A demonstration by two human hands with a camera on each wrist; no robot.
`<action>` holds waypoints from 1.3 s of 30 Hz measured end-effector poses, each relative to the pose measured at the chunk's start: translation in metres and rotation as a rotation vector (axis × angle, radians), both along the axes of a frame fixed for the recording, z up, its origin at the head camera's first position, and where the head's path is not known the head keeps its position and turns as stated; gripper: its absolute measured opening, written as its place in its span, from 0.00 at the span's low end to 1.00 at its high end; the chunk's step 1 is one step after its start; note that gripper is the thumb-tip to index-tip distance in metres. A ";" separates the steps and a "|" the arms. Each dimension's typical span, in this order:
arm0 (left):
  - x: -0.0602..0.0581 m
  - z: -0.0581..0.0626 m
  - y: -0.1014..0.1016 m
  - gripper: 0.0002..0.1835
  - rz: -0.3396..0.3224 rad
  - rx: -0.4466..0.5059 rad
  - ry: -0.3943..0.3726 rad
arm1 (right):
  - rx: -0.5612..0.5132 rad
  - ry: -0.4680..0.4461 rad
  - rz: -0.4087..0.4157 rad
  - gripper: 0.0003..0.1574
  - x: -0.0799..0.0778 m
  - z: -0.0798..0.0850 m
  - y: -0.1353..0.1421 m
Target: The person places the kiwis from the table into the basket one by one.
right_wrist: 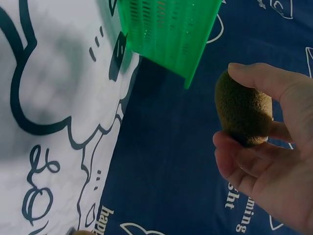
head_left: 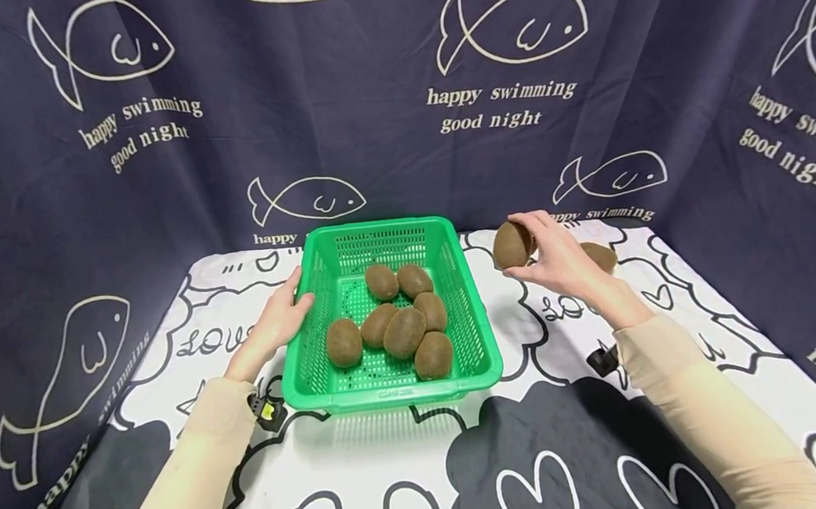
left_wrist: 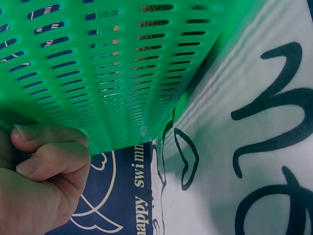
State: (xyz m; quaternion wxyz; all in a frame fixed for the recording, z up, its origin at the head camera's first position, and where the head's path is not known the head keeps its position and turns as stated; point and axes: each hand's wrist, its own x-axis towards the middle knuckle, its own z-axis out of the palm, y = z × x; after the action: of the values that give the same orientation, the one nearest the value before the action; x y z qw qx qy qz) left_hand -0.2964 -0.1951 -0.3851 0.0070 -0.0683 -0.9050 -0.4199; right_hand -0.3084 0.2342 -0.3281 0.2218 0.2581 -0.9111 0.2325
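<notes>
A green plastic basket (head_left: 396,393) with slotted walls stands mid-table and holds several brown kiwis (head_left: 405,333). My left hand (head_left: 281,312) grips its left rim, thumb over the edge; the left wrist view shows curled fingers (left_wrist: 58,155) against the outer wall. To the right of the basket, my right hand (head_left: 560,253) pinches a kiwi (head_left: 510,245) between thumb and fingertips, raised above the table. That fuzzy kiwi (right_wrist: 242,107) shows clearly in the right wrist view, apart from the basket. Another kiwi (head_left: 599,256) lies partly hidden behind the right hand.
The table is covered with a black-and-white cartoon cloth (head_left: 370,466). Dark blue curtains (head_left: 378,108) printed with fish and lettering hang behind it and at both sides. A small black device (head_left: 602,361) is worn at the right wrist, another (head_left: 268,410) at the left.
</notes>
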 end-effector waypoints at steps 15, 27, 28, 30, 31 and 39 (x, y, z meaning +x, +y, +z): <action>0.000 0.001 -0.001 0.36 0.002 -0.001 -0.014 | 0.004 -0.044 0.054 0.50 -0.002 0.002 -0.027; 0.002 0.003 0.000 0.36 0.001 0.005 -0.015 | 0.001 -0.047 0.135 0.49 -0.005 0.000 -0.049; 0.001 0.003 0.000 0.36 0.000 0.007 -0.018 | 0.003 -0.050 0.138 0.49 -0.005 0.000 -0.051; 0.001 0.003 0.000 0.36 0.000 0.011 -0.024 | 0.005 -0.062 0.148 0.50 -0.006 0.000 -0.056; 0.001 0.003 0.000 0.35 0.001 0.011 -0.025 | 0.011 -0.065 0.151 0.49 -0.006 -0.001 -0.058; 0.003 0.004 0.002 0.36 0.003 0.015 -0.025 | 0.026 -0.061 0.190 0.49 -0.008 -0.003 -0.074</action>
State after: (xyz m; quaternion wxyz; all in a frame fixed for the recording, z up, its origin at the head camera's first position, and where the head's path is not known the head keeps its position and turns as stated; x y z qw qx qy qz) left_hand -0.2938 -0.1935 -0.3816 -0.0029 -0.0615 -0.9019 -0.4275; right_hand -0.3167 0.1599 -0.3314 0.1676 0.3390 -0.8918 0.2483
